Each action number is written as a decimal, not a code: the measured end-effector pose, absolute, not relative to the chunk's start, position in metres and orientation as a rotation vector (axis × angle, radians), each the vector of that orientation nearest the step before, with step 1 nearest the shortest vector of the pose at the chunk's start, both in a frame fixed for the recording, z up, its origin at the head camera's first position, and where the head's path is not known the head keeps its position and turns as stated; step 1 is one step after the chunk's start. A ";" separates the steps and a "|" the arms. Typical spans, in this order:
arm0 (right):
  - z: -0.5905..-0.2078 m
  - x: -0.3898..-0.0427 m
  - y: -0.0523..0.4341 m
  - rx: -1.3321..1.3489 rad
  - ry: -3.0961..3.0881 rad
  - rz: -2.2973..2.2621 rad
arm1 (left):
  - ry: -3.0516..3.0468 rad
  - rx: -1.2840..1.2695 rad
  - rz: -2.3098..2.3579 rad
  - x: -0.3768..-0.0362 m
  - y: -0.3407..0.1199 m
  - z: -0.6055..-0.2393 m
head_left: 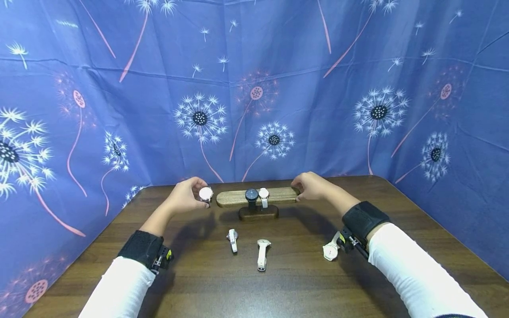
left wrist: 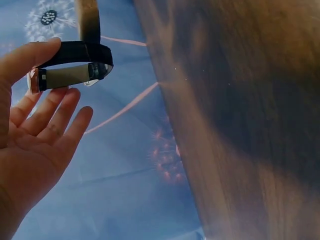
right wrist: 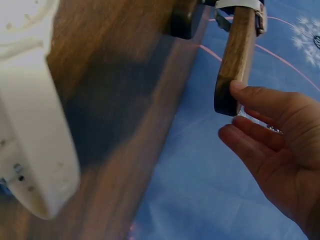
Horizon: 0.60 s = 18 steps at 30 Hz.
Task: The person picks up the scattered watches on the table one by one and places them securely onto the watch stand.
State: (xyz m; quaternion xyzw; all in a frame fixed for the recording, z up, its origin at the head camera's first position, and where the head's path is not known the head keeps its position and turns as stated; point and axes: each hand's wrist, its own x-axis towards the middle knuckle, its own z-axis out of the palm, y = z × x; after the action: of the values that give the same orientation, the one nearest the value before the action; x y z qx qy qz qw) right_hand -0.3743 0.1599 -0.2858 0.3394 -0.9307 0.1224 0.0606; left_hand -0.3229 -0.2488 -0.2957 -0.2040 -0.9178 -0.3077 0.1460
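Light, scratch-prone watch (head_left: 206, 194) pinched by left grip (head_left: 187, 195) at case edges; right grip (head_left: 312, 186), fingers relaxed, steadying stand bar (head_left: 238, 196).

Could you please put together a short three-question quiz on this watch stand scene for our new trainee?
1. True or false: the left hand holds a watch at the left end of the wooden stand.
2. How many watches lie flat on the table, off the stand?
A. one
B. three
C. five
3. What does the right hand touch?

Key
1. True: thumb and fingers pinch the watch, its strap looped at the bar's end.
2. B: a small watch, a white-strapped watch and a round-faced watch near the right wrist.
3. The right end of the stand's bar, fingertips against it; two more watches hang at mid-bar.
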 end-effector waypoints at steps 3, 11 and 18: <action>-0.282 -0.376 0.154 1.038 -2.866 0.301 | -2.680 -0.584 -0.871 -0.330 -0.246 -0.295; -0.282 -0.380 0.150 1.040 -2.891 0.264 | -2.737 -0.596 -0.818 -0.340 -0.238 -0.297; -0.282 -0.380 0.147 1.083 -2.854 0.226 | -2.748 -0.563 -0.877 -0.347 -0.235 -0.301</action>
State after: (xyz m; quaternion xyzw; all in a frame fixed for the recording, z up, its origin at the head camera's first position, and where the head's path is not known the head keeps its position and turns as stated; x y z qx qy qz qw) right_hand -0.3805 0.1474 -0.2822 0.3535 -0.9316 0.0738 0.0404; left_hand -0.3466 -0.2350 -0.3014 -0.1905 -0.9303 -0.2967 0.1010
